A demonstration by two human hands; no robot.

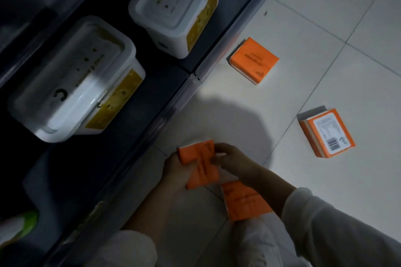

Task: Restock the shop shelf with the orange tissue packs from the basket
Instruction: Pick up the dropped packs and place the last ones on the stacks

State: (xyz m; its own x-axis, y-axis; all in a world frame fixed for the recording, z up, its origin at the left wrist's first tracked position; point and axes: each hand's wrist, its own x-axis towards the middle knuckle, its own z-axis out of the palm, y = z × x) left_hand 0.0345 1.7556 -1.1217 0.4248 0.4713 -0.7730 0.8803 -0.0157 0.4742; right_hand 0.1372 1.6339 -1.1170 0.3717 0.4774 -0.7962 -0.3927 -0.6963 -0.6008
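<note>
Both hands grip one orange tissue pack [200,165] low over the white floor, close to the shelf's front edge. My left hand [173,169] holds its left side from below, and my right hand [232,159] pinches its right side. A second orange pack [244,200] lies on the floor under my right forearm. Two more orange packs lie apart on the tiles: one [253,59] beside the shelf base, one [327,133] with its white barcode label up, farther right. No basket is in view.
The dark bottom shelf [152,84] runs diagonally on the left and holds white lidded tubs with yellow labels [76,80] [175,6]. A green-and-white item [17,227] sits at the lower left. White floor tiles [325,17] spread to the right.
</note>
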